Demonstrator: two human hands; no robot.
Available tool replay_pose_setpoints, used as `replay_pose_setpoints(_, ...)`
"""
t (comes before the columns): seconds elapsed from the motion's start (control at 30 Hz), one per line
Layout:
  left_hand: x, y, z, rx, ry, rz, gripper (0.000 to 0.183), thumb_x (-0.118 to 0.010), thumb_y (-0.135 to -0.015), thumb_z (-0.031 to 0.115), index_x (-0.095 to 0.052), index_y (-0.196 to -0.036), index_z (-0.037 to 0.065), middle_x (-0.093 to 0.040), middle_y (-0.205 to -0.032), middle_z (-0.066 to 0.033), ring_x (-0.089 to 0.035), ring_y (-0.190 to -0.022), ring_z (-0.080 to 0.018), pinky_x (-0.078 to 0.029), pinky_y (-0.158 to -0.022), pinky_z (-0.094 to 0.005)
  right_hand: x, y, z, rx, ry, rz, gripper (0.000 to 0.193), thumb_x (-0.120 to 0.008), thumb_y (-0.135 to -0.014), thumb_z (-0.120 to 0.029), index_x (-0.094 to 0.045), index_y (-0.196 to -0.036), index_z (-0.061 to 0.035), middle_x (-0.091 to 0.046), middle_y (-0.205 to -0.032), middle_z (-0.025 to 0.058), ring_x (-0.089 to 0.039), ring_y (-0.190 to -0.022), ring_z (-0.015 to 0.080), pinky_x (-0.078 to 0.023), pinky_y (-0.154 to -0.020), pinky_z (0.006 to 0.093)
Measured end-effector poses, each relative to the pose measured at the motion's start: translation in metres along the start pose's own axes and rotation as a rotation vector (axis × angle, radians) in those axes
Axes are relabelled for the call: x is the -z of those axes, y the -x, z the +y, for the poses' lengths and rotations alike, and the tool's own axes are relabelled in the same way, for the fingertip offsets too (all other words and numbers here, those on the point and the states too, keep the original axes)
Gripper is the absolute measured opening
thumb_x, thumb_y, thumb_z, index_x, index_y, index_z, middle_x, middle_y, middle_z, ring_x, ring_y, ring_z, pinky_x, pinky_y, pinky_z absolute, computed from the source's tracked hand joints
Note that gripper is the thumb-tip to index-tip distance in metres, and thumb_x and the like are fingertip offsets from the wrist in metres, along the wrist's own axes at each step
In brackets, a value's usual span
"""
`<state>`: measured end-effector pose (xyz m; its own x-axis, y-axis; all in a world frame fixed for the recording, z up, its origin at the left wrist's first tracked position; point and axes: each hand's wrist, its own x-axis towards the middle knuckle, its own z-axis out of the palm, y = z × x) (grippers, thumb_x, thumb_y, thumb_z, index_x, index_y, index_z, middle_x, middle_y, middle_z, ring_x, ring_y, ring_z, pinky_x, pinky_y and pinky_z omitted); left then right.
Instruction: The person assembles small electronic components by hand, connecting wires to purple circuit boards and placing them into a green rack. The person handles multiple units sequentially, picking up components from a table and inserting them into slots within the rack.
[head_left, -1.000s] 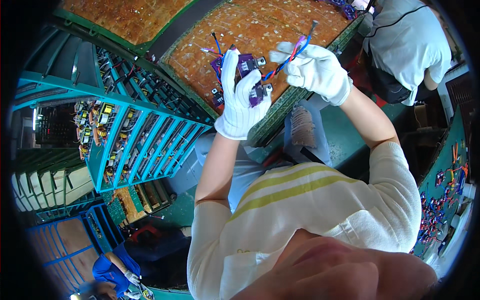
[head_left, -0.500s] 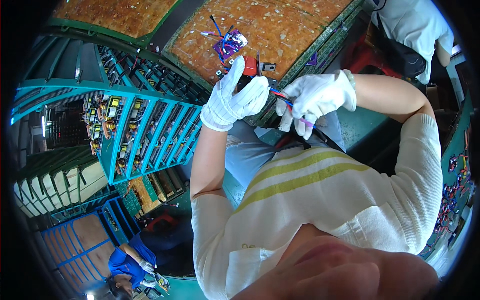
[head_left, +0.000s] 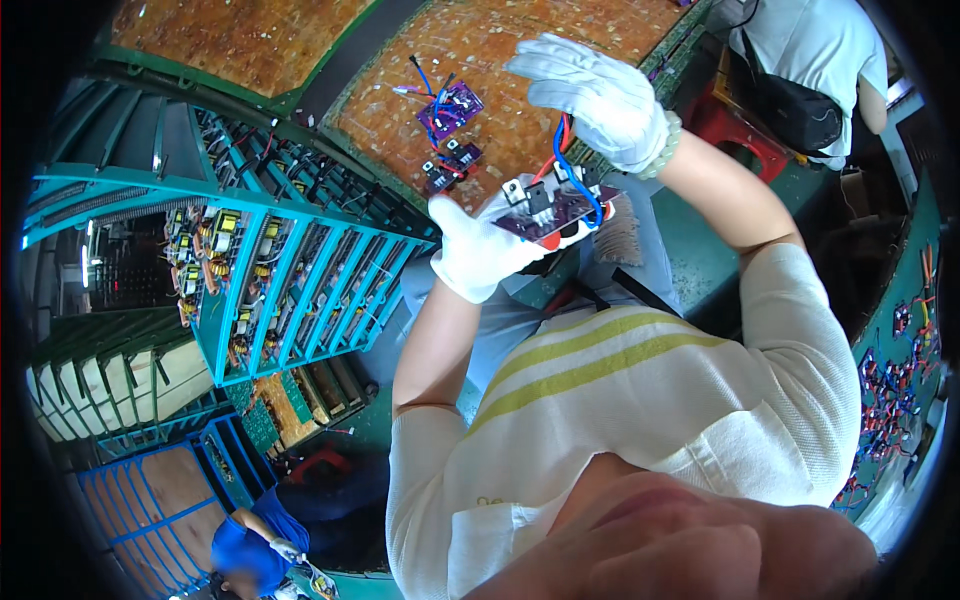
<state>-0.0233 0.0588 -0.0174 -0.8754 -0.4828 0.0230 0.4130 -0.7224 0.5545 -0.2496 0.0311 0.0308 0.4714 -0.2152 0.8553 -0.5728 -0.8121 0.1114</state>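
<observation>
My left hand [head_left: 485, 250], in a white glove, is closed on a circuit board [head_left: 560, 212] with black components, tilted above my lap. Red parts show at its lower edge. Red and blue wires [head_left: 560, 150] rise from the board to my right hand [head_left: 600, 105], also gloved. Its fingers point left, and the upper wire ends disappear beneath it; the thumb is hidden. On the worktable beyond lie a purple circuit board [head_left: 452, 110] with blue wires and a smaller dark board [head_left: 452, 166] with black components.
The worn brown worktable [head_left: 540, 45] has a green edge. A teal rack [head_left: 290, 290] filled with circuit boards stands at left. One person [head_left: 810, 60] sits at the far right near a red stool [head_left: 740, 140]; another [head_left: 250, 545] works at lower left. Wired parts [head_left: 885, 410] lie at right.
My right hand has moved up and left, over the worktable. The board in my left hand has come down and right, and its face now shows. The smaller dark board is now uncovered.
</observation>
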Motion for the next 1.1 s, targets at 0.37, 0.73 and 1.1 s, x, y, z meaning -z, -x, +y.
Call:
replay_pose_setpoints(0.37,0.010,-0.008,0.013,-0.703,-1.864,0.566,0.014,-0.065,-0.083,0.009,-0.053,-0.089,0.005,-0.056,-0.121,-0.0148,-0.056,-0.108,-0.0245,-0.045,-0.092,-0.0375,-0.039,0.030,-0.002,-1.075,-1.219,0.371,0.068,-0.070,-0.086,-0.035,-0.041,-0.136,0.0016,-0.062,-0.113,0.0191,-0.062,-0.101,0.0265,-0.048,-0.092,0.0345)
replay_pose_setpoints(0.73,0.036,-0.018,0.014,-0.894,-1.224,0.526,0.039,-0.048,-0.087,-0.003,-0.039,-0.123,0.009,-0.041,-0.131,-0.0157,-0.046,-0.124,-0.0212,-0.046,-0.094,-0.0318,0.002,0.031,-0.012,-1.174,-1.564,-0.914,0.043,-0.067,-0.089,-0.020,-0.057,-0.124,0.0024,-0.067,-0.088,0.0110,-0.057,-0.054,0.0113,-0.044,-0.047,0.0229)
replay_pose_setpoints(1.1,0.021,-0.007,0.016,-0.604,-1.431,0.540,0.042,-0.073,-0.066,0.005,-0.046,-0.099,0.008,-0.054,-0.111,-0.0124,-0.054,-0.099,-0.0279,-0.045,-0.088,-0.0374,0.008,0.058,0.019,-0.194,-0.174,-0.685,0.028,-0.057,-0.087,-0.025,-0.065,-0.106,-0.0068,-0.059,-0.085,0.0042,-0.058,-0.083,0.0217,-0.048,-0.070,0.0364)
